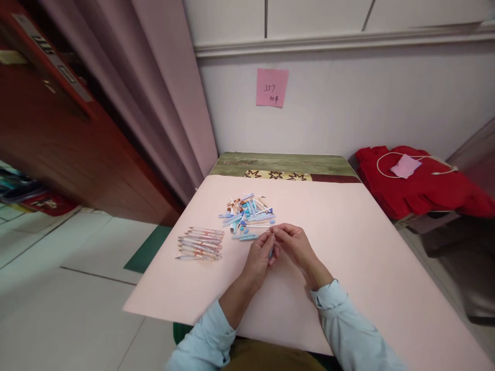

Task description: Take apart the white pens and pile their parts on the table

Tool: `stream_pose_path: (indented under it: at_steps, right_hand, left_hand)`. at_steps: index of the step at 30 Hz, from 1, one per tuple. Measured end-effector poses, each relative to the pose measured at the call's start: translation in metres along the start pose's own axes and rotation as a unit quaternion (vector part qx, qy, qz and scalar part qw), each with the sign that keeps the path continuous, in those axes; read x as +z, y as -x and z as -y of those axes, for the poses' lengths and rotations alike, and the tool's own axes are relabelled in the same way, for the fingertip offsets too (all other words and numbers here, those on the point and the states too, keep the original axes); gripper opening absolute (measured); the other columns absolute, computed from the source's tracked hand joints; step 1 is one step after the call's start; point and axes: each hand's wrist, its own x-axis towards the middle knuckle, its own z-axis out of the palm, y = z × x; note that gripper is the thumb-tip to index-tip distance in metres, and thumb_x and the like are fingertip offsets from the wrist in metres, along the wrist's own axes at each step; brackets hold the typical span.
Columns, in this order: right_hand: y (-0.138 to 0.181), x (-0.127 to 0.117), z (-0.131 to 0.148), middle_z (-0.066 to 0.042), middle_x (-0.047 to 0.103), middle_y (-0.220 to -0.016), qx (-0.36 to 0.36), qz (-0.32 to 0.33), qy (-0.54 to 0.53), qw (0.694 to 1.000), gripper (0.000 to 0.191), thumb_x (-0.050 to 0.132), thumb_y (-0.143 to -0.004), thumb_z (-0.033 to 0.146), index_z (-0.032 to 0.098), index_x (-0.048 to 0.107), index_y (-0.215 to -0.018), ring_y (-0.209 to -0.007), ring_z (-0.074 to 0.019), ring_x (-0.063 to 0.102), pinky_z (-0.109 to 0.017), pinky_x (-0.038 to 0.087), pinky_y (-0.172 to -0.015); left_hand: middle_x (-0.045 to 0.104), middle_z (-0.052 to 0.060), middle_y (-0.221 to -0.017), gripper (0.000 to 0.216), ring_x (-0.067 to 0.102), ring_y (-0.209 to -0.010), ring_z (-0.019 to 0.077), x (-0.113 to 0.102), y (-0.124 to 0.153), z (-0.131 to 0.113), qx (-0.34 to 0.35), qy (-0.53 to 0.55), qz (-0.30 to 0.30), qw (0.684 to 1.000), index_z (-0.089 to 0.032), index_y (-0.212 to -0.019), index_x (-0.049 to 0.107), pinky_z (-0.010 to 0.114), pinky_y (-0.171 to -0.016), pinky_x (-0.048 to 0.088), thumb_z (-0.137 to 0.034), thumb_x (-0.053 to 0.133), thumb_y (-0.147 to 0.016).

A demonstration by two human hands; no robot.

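My left hand (258, 262) is closed around a blue pen barrel (271, 252), most of it hidden by the fingers. My right hand (297, 244) meets it at the top, thumb and forefinger pinched at the barrel's upper end. Whatever small piece lies in that pinch is too covered to name. Just beyond the hands is a loose pile of pen parts (249, 216): light blue barrels, thin white sticks and small brown and blue pieces. A white stick (258, 226) points toward my right fingertips; I cannot tell whether they touch it.
Several slim pens (200, 244) with clear, patterned barrels lie side by side on the left of the pale pink table cover (348, 268). A red cloth (429, 188) bearing a white cable is at the right. A curtain (170, 77) hangs at the left, beside a wooden door (77, 123).
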Motion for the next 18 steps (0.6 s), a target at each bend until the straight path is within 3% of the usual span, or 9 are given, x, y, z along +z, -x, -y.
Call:
stream_pose_path:
  at_steps: [3,5,8,10,14,18]
  right_hand:
    - [-0.003,0.005,-0.005,-0.003,0.068,-0.080,-0.037,-0.046,0.032,0.998,0.035,0.065,-0.082,0.047,0.019,0.071,-0.103,-0.065,-0.0134,0.059,-0.027,0.048,-0.062]
    - [-0.006,0.011,-0.007,-0.002,0.067,-0.077,-0.080,-0.062,0.140,0.985,0.027,0.063,-0.084,0.043,0.020,0.071,-0.095,-0.063,-0.0134,0.057,-0.026,0.046,-0.060]
    - [-0.012,0.022,-0.009,-0.002,0.066,-0.075,-0.150,-0.008,0.370,0.917,0.011,0.064,-0.082,0.029,0.021,0.071,-0.080,-0.065,-0.0142,0.056,-0.026,0.043,-0.063]
    - [-0.016,0.032,-0.010,-0.001,0.066,-0.081,-0.169,0.037,0.474,0.863,0.008,0.063,-0.083,0.021,0.023,0.071,-0.082,-0.070,-0.0140,0.058,-0.025,0.043,-0.066]
    - [-0.019,0.050,-0.015,-0.001,0.066,-0.094,-0.161,0.085,0.578,0.796,0.011,0.061,-0.087,0.022,0.026,0.068,-0.093,-0.079,-0.0144,0.061,-0.023,0.041,-0.067]
    - [-0.017,0.053,-0.014,-0.002,0.065,-0.098,-0.149,0.101,0.639,0.748,0.012,0.055,-0.092,0.026,0.026,0.067,-0.096,-0.088,-0.0161,0.061,-0.023,0.039,-0.066]
  left_hand:
    - [0.050,-0.005,-0.055,0.034,0.032,-0.036,0.0019,-0.017,0.013,-0.004,0.025,-0.028,-0.048,0.998,-0.017,-0.085,0.058,0.016,-0.037,0.016,-0.050,0.063,-0.081]
    - [0.050,-0.005,-0.055,0.035,0.031,-0.037,0.0014,-0.032,0.021,-0.010,0.051,-0.027,-0.103,0.993,-0.016,-0.086,0.060,0.015,-0.037,0.016,-0.050,0.065,-0.080]
    - [0.052,-0.005,-0.058,0.035,0.033,-0.038,0.0016,-0.056,0.029,-0.025,0.094,0.002,-0.197,0.976,-0.016,-0.089,0.060,0.014,-0.038,0.018,-0.050,0.065,-0.079]
    - [0.053,-0.004,-0.059,0.035,0.035,-0.039,0.0022,-0.069,0.031,-0.035,0.124,0.018,-0.229,0.965,-0.017,-0.090,0.059,0.014,-0.037,0.020,-0.049,0.066,-0.079]
    - [0.053,-0.004,-0.059,0.032,0.035,-0.039,0.0028,-0.078,0.032,-0.044,0.158,0.034,-0.234,0.959,-0.018,-0.090,0.059,0.014,-0.037,0.021,-0.048,0.065,-0.080]
    - [0.053,-0.004,-0.059,0.034,0.035,-0.039,0.0029,-0.073,0.028,-0.035,0.144,0.021,-0.229,0.963,-0.018,-0.089,0.059,0.015,-0.037,0.021,-0.050,0.065,-0.080]
